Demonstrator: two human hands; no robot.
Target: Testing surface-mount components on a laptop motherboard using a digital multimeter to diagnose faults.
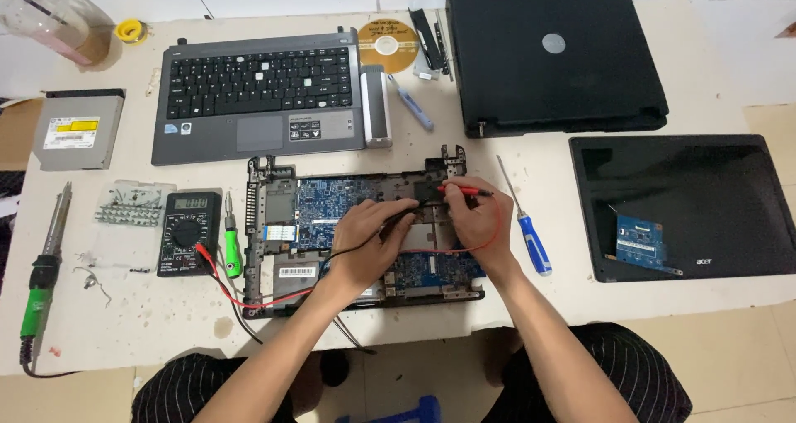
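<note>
While bent over opened laptop base (pixel 365 232) at surface (pixel 580 299) centre | left hand (pixel 365 240) fingers pinching black probe (pixel 402 216) | right hand (pixel 474 220) fingers pinching red probe (pixel 464 190) | tips on blue board (pixel 327 203) | multimeter (pixel 188 232) just left.

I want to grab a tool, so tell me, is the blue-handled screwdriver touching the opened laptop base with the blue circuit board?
Apart. The head view shows bare table between the blue-handled screwdriver and the opened laptop base.

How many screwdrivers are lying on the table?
2: a green-handled screwdriver beside the multimeter, and a blue-handled screwdriver right of the opened laptop base. Others may be hidden.
</note>
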